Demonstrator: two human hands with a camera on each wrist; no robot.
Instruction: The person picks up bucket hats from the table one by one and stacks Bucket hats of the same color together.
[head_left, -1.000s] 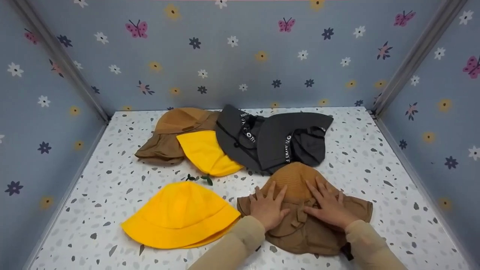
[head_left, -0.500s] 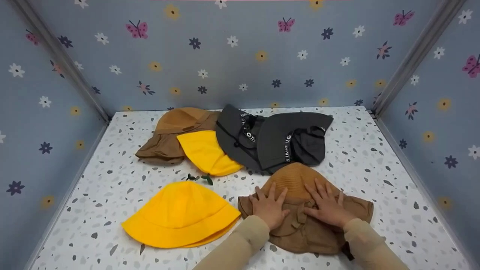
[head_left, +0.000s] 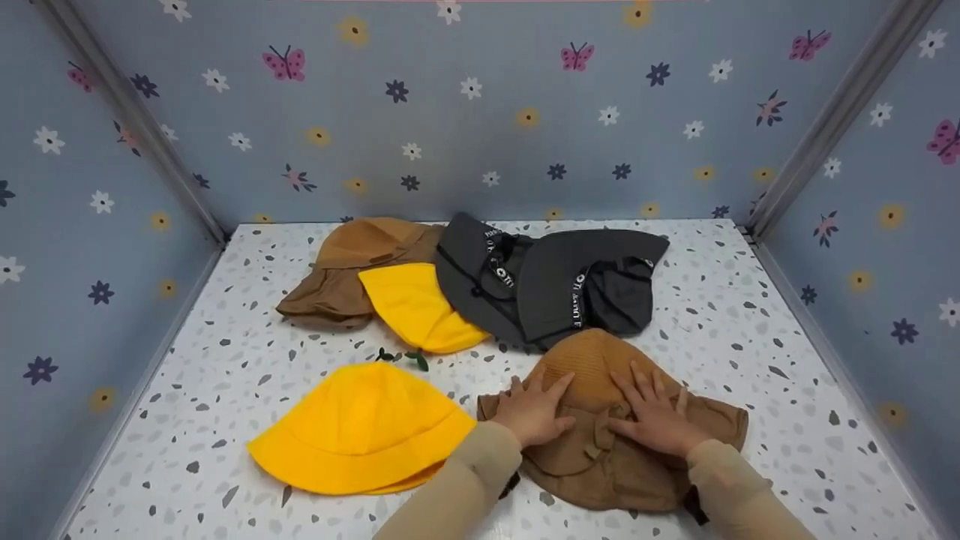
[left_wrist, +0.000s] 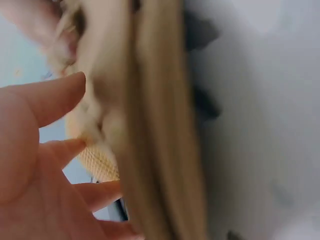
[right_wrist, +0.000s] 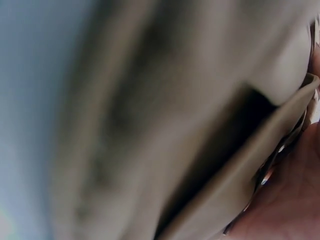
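A brown sun hat with a ribbed tan crown (head_left: 589, 358) and a wide neck flap lies at the front right in the head view. My left hand (head_left: 531, 414) rests on its left side with fingers spread. On the right side of the same hat my right hand (head_left: 658, 418) lies flat, fingers also spread. The left wrist view shows the left fingers (left_wrist: 45, 102) straight along the folded brown cloth (left_wrist: 155, 120). In the right wrist view, blurred brown fabric fills most of the picture, with part of the right hand (right_wrist: 287, 192) at the lower right.
A yellow bucket hat (head_left: 360, 420) lies left of the brown one. Behind are another brown hat (head_left: 367, 244), a folded yellow hat (head_left: 420, 304) and two dark grey caps (head_left: 480, 277), overlapping. Flowered panels (head_left: 480, 112) enclose the speckled table (head_left: 202, 375) on three sides.
My left hand has shifted slightly left on the brown hat, its fingers still spread. The right hand stays in place. The head view has tilted a little.
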